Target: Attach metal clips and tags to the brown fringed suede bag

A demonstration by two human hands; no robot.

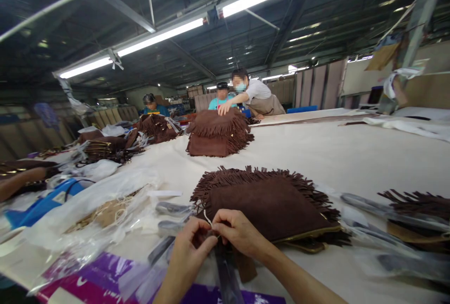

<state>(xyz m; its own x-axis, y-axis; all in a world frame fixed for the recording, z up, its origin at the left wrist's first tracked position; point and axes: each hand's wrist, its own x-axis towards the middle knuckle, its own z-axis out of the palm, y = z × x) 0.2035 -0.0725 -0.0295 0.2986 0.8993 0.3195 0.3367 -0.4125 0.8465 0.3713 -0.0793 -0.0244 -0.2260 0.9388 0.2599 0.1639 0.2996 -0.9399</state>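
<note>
A brown fringed bag [263, 201] with a gold zip along its near edge lies on the cloth-covered table. Just in front of its left corner, my left hand [191, 243] and my right hand [235, 231] meet, both pinching a thin white string [207, 218] whose loose end sticks up between them. Below my fingers hangs a dark strip in clear plastic [227, 273], with a brown tag [245, 265] to its right. How the string joins these is hidden by my fingers.
A co-worker's hand [225, 107] rests on a stack of brown fringed bags [220, 135] further back. Plastic wrap and string bundles [105, 212] lie left, plastic-wrapped straps [383, 210] right, purple packaging [105, 276] near the front.
</note>
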